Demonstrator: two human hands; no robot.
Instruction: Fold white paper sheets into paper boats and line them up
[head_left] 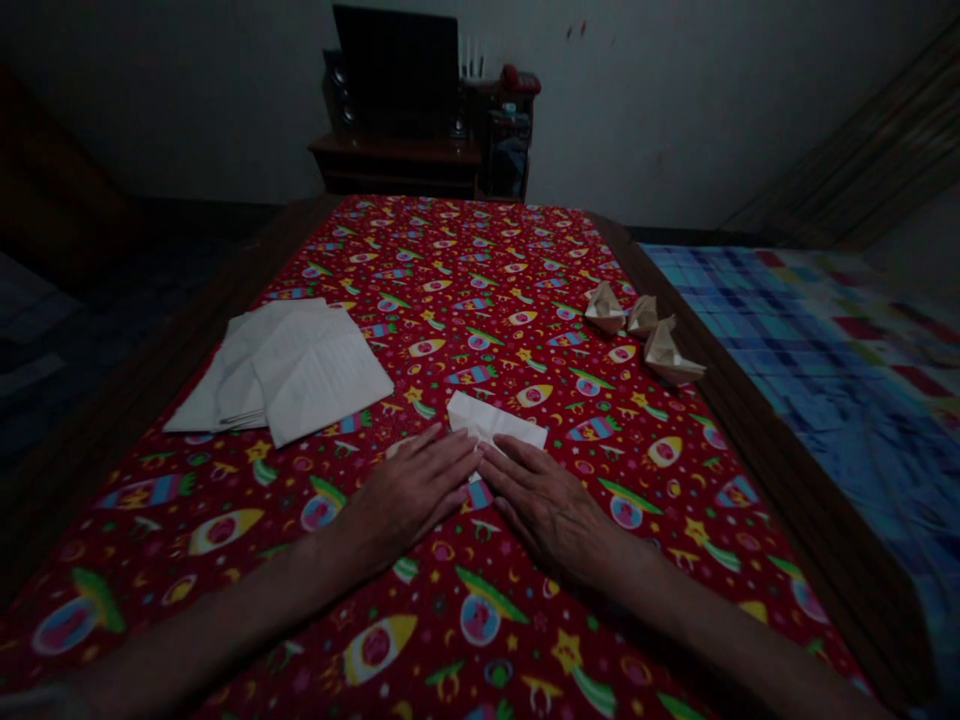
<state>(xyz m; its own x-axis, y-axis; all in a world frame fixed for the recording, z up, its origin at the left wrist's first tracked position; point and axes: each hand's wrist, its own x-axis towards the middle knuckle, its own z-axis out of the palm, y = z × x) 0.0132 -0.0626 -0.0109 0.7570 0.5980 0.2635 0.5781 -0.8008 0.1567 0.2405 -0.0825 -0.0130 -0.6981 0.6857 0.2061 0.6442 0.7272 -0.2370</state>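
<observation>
Forearms (225, 615): two, reaching in over the red tablecloth (315, 670).
Hands: left (416, 480) and right (547, 500), both flat, fingers straight, laid on paper, not clasping it.
Folded white paper (499, 415): one, beneath the fingertips, seemingly part-shaped.
Paper boats (673, 355): three, apparently finished, near the table's right edge.
Paper sheets (322, 370): several, at left, seemingly unshaped; exact count unclear.
</observation>
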